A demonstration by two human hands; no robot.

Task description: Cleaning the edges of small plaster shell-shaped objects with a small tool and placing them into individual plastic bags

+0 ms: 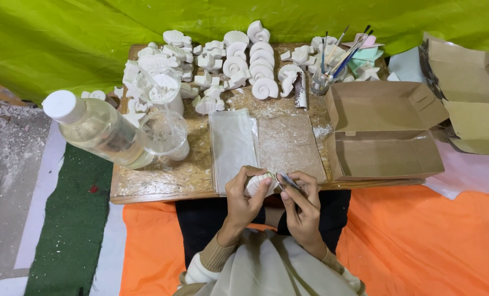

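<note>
Your left hand has its grip closed around a white plaster shell, fingers curled over the top, held just off the near edge of the counter. The shell's ribbed face turns toward your right hand; its long axis I cannot tell, since fingers hide much of it. Your right hand pinches a small thin tool between thumb and fingertips, its long axis slanting from your right hand up toward the shell, the tip touching or just beside it.

Past your hands, two flat clear plastic sheets lie side by side at the counter's near edge. On the right edge sits an open cardboard box, lid tipped back. At the left edge a clear bottle with a white cap lies tilted, holding pale liquid, beside two clear cups with white residue or powder. Along the far edge stand many white plaster shell casts, and a glass jar holding paintbrushes near the far right corner.
</note>
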